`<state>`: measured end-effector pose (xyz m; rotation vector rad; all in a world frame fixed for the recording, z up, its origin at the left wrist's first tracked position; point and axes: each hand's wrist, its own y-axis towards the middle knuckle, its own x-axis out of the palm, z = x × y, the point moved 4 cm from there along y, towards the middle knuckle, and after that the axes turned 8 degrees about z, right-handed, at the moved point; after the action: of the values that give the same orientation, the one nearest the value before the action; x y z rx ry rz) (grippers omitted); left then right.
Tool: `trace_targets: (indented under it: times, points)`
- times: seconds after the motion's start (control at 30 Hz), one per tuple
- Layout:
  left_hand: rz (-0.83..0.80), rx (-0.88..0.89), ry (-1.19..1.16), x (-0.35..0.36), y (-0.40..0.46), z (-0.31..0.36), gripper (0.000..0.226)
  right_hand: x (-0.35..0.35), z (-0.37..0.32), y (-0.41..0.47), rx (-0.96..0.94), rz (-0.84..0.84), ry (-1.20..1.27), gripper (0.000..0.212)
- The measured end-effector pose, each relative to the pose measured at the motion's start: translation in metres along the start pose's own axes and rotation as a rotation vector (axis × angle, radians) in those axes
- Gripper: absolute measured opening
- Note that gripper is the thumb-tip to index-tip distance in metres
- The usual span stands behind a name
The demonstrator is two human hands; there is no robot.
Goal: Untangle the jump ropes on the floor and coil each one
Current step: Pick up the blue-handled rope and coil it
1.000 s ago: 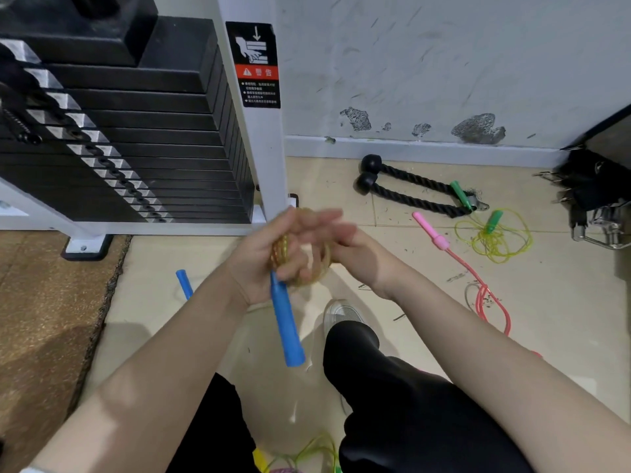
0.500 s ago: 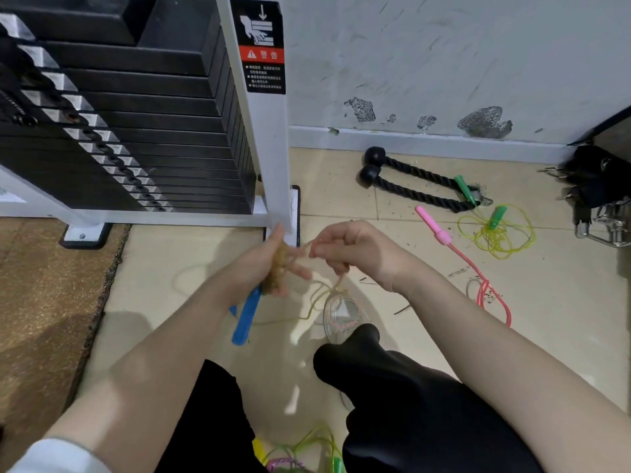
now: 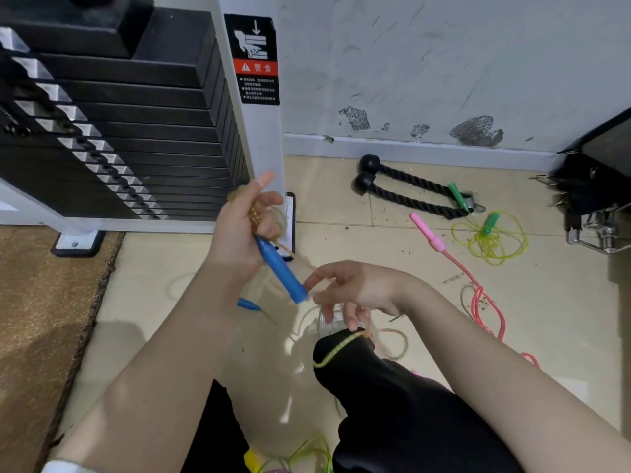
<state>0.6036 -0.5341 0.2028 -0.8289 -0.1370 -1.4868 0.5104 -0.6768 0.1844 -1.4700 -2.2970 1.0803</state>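
your left hand (image 3: 244, 230) was curled around the blue handle (image 3: 280, 271) and a small gathered coil of the amber beaded rope (image 3: 254, 216), held up just in front of the white post (image 3: 259, 145) of the weight stack, with the forefinger sticking out straight. your right hand (image 3: 355, 288), lower and nearer you than the post, pinched the cord between thumb and fingertip while the other fingers hung loose; the slack ran down over your knee (image 3: 341, 349) to the floor, where the second blue handle (image 3: 248, 304) lay. to coil well, i'd say you needed to feed each loop at the same size into the left palm, keep light tension, and free the slack from the knee before it snagged. the pink rope (image 3: 478, 291) and the yellow-green rope (image 3: 491, 238) lay well to the right of the post, apparently not yet coiled. the black sticker (image 3: 257, 59) on the post showed a crushed-hand pictogram and a red band reading "警告"; the small print was too fine to read.
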Motion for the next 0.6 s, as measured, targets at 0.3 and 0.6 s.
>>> trace_targets:
  times: [0.3,0.6]
  points:
    - [-0.219,-0.17,0.82,-0.023,-0.014,-0.045,0.034,-0.02,-0.017,0.0,-0.362,0.241,0.391,0.016]
    - [-1.057,-0.609,-0.176,0.028,-0.047,-0.024,0.045,-0.017,-0.009,0.014,-0.383,0.538,-0.106,0.022]
